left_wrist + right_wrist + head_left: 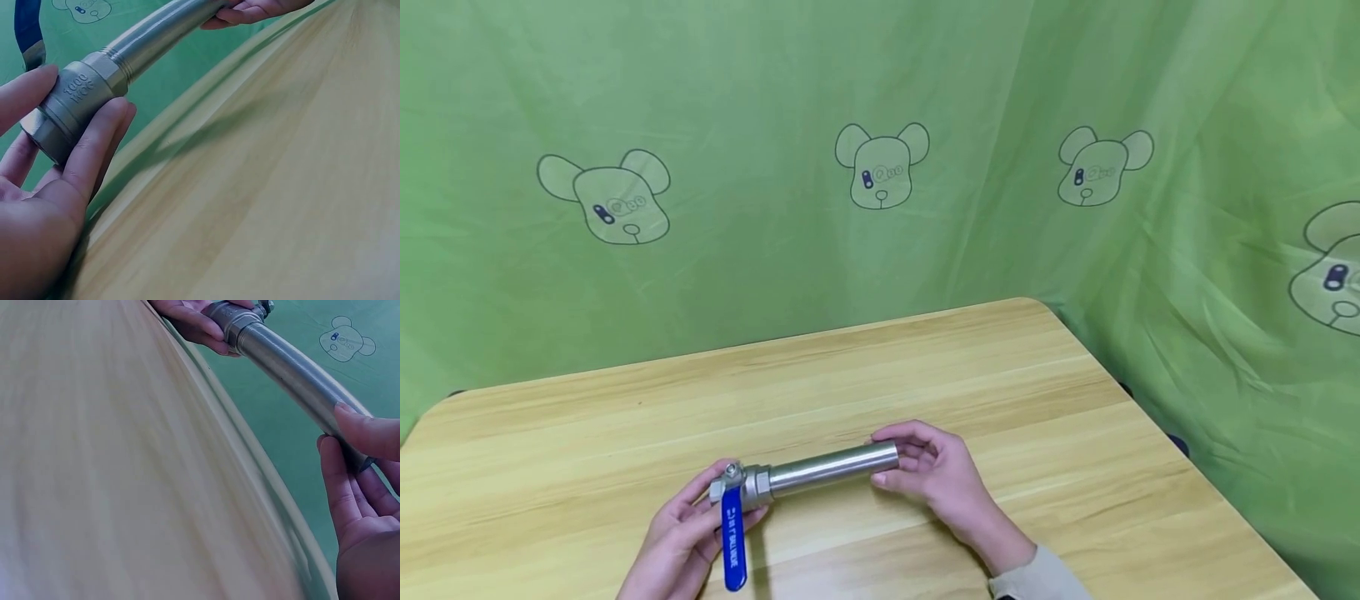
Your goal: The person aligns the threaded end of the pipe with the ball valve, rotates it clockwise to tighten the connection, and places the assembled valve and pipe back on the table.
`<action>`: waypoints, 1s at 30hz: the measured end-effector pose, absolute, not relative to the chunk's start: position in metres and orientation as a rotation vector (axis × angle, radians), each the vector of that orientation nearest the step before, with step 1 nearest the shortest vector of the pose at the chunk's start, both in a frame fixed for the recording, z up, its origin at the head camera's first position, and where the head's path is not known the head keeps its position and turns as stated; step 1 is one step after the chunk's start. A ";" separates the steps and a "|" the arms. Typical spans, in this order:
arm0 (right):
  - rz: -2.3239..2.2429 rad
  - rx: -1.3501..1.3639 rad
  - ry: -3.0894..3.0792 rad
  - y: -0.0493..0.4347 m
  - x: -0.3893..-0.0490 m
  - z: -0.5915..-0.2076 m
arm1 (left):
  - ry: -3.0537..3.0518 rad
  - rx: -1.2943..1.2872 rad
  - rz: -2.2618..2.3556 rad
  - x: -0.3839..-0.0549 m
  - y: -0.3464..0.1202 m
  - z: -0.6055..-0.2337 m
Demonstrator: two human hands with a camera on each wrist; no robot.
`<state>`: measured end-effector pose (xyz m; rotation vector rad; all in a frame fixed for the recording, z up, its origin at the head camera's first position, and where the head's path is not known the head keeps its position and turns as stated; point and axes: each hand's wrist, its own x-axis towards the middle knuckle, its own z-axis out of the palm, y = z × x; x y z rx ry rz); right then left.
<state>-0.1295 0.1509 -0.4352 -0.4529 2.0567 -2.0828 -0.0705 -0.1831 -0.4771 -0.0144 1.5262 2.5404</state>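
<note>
A steel ball valve [751,486] with a blue lever handle [733,537] is joined to a straight, shiny metal pipe [833,468]. My left hand [681,533] grips the valve body, and raised lettering shows on the valve [78,94] in the left wrist view. The pipe's free end is held between the thumb and fingers of my right hand [936,475]. In the right wrist view the pipe [300,375] runs from that hand up to the valve, with threads visible at the joint. Both pieces are held above the table, nearly level.
The wood-grain table [1000,367] has rounded corners. Green cloth [760,275] printed with bear-head outlines hangs behind it and along its right side.
</note>
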 end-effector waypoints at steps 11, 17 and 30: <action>-2.045 -0.340 2.104 0.151 -0.131 -0.434 | 1.625 -0.070 2.500 -0.070 -0.179 -0.475; -2.092 -0.325 2.096 0.149 -0.130 -0.431 | 1.693 -0.225 2.475 -0.069 -0.174 -0.472; -2.130 -0.285 2.034 0.148 -0.129 -0.430 | 1.743 -0.272 2.460 -0.068 -0.170 -0.469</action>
